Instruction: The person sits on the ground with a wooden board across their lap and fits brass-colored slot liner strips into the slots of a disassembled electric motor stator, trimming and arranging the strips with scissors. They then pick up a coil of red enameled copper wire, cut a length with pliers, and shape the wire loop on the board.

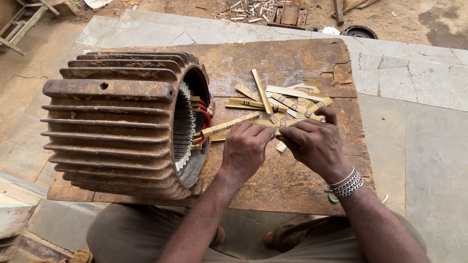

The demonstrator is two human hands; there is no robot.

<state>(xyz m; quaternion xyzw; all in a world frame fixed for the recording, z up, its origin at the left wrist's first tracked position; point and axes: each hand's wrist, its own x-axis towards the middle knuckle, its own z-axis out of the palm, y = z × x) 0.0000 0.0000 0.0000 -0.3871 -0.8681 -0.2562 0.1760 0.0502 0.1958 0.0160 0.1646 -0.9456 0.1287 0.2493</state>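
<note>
A rusty finned motor housing (117,117) lies on its side on a worn wooden board (282,180), its open end facing right with slots, red wire and yellow strips (197,134) showing inside. My left hand (246,148) and my right hand (314,143) meet just right of the opening, both pinching one yellow paper strip (229,125) that points into the housing. Several loose yellow strips (285,100) lie scattered on the board just beyond my hands. Metal bracelets (347,184) circle my right wrist.
The board rests on stone slabs (414,126). Wood scraps and splinters (248,9) and a dark round lid (360,32) lie on the dirt at the far edge. A wooden frame (22,22) stands at the top left. My knees sit below the board.
</note>
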